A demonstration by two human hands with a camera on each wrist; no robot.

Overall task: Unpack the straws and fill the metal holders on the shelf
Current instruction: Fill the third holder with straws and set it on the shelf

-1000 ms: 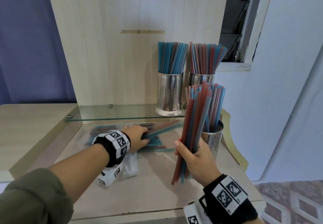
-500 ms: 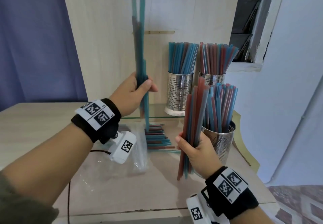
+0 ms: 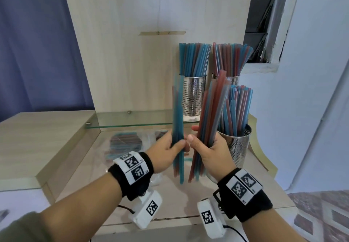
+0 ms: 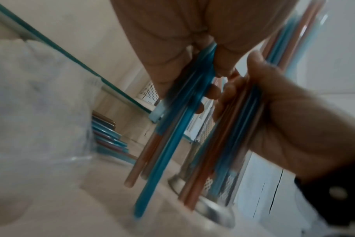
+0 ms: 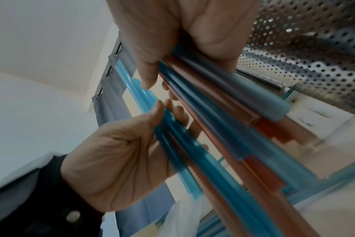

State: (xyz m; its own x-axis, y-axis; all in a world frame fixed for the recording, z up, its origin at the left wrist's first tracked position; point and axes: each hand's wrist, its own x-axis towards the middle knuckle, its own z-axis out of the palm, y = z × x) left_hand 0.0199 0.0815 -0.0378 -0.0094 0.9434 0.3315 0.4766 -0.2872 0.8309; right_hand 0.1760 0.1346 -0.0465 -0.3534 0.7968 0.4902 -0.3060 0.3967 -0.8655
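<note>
Head view puts two bundles of straws at frame centre: the left hand [image 3: 166, 152] has its fingers clamped around a small, mostly blue bundle [image 3: 178, 128] held upright and blurred, while the right hand [image 3: 209, 153] has its fingers clamped around a thicker red and blue bundle [image 3: 211, 120] that leans to the right at the top; the thumbs of both hands nearly meet between the bundles. Just right of the right hand a perforated metal holder [image 3: 238, 147] stands on the worktop [image 3: 179, 200], partly filled with straws. Above centre, two more metal holders [image 3: 192, 96] packed with straws stand side by side on the glass shelf [image 3: 132, 119]. Left of centre, under the shelf, a clear plastic bag [image 3: 130, 139] with remaining straws lies on the worktop. Left wrist view shows loose straws [image 4: 109, 137] stacked flat beneath the shelf edge, at centre left
</note>
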